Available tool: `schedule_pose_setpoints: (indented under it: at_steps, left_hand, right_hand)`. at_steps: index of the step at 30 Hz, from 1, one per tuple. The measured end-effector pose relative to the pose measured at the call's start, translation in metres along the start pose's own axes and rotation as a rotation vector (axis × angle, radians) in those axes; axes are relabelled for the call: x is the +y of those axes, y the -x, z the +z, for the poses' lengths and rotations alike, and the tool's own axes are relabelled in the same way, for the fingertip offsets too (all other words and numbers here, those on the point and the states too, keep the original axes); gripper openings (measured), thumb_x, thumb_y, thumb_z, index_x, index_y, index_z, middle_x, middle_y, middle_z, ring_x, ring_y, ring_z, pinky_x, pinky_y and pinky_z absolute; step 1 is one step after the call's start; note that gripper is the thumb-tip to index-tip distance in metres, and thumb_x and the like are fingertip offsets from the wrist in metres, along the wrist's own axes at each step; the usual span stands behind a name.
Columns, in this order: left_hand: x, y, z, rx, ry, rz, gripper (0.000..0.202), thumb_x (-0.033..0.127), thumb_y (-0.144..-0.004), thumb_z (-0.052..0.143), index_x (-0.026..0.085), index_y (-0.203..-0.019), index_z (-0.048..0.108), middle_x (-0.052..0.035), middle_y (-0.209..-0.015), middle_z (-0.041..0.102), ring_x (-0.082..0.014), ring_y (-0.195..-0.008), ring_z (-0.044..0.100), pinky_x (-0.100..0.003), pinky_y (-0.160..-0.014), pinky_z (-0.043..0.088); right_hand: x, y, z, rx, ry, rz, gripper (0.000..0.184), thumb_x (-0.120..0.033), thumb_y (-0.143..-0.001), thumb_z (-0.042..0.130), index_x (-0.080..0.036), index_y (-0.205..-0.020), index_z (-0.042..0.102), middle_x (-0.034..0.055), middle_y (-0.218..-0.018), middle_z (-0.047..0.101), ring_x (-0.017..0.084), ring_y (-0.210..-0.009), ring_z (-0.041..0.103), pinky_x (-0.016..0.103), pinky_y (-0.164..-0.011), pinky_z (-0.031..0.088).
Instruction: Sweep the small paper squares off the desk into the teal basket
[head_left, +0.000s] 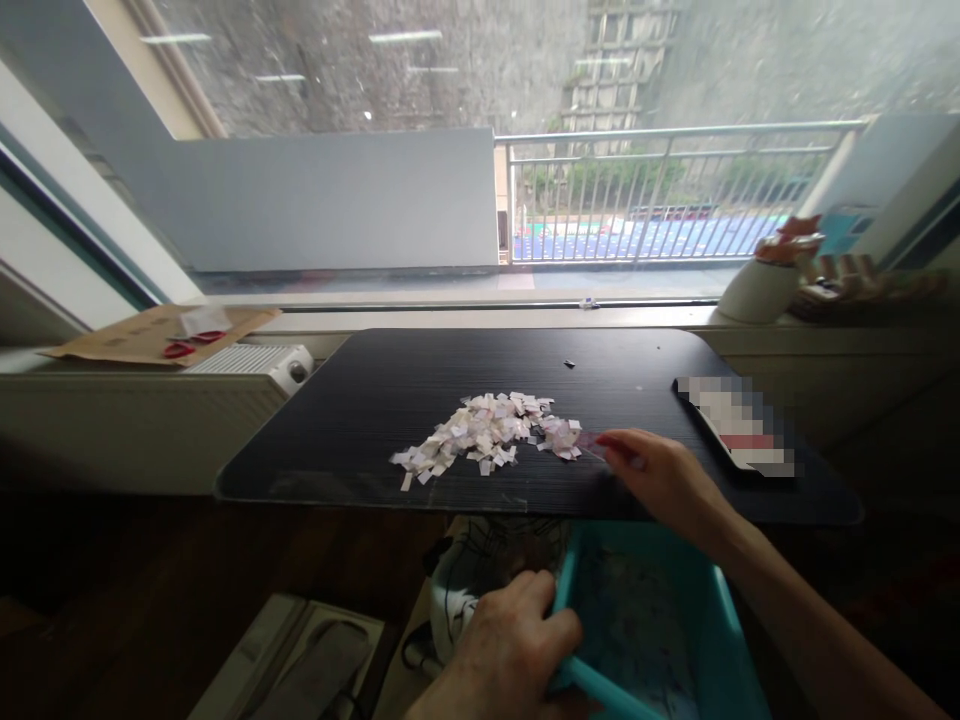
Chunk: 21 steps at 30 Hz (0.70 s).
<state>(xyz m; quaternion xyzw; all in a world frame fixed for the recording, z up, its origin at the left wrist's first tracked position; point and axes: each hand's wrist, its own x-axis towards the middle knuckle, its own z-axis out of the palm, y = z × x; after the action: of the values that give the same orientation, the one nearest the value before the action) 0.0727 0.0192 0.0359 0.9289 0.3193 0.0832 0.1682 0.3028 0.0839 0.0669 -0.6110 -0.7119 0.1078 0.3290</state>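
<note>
A heap of small white and pinkish paper scraps (487, 435) lies on a dark tabletop (360, 400). My right hand (660, 478) rests on the table just right of the heap, fingers pinched on a thin flat purplish piece (592, 442) that touches the scraps. My left hand (510, 645) is below the table's front edge, fingers curled round the left rim of a teal plastic bin (645, 620) held under the edge.
A dark flat object with a blurred label (739, 425) lies at the table's right. A small dark bit (569, 364) sits near the back edge. On the left sill are a cardboard sheet (157, 333) and a white radiator (255, 362); a white pot (761, 288) stands at right.
</note>
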Motion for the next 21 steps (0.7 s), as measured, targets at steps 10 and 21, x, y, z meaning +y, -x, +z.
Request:
schedule_pose_setpoints:
  at_steps: [10, 21]
  left_hand:
    - [-0.015, 0.016, 0.003, 0.092, -0.001, -0.031, 0.037, 0.037, -0.063, 0.083, 0.020, -0.074, 0.052, 0.0004, -0.081, 0.048, -0.0184, -0.073, 0.051, -0.026, -0.054, 0.032]
    - [-0.031, 0.034, 0.017, 0.196, -0.036, 0.019, 0.030, 0.031, -0.062, 0.075, 0.022, -0.072, 0.048, 0.0007, -0.078, 0.042, -0.0178, -0.069, 0.047, -0.025, -0.048, 0.026]
  right_hand:
    - [-0.002, -0.017, 0.004, -0.069, -0.013, 0.036, 0.024, -0.027, -0.082, 0.052, -0.022, -0.098, 0.070, 0.0019, -0.084, 0.073, 0.017, -0.071, 0.065, 0.025, -0.064, 0.047]
    - [-0.014, -0.003, 0.003, -0.126, -0.061, 0.001, 0.022, -0.025, -0.081, 0.053, -0.021, -0.094, 0.070, 0.0018, -0.079, 0.072, 0.015, -0.067, 0.063, 0.023, -0.063, 0.046]
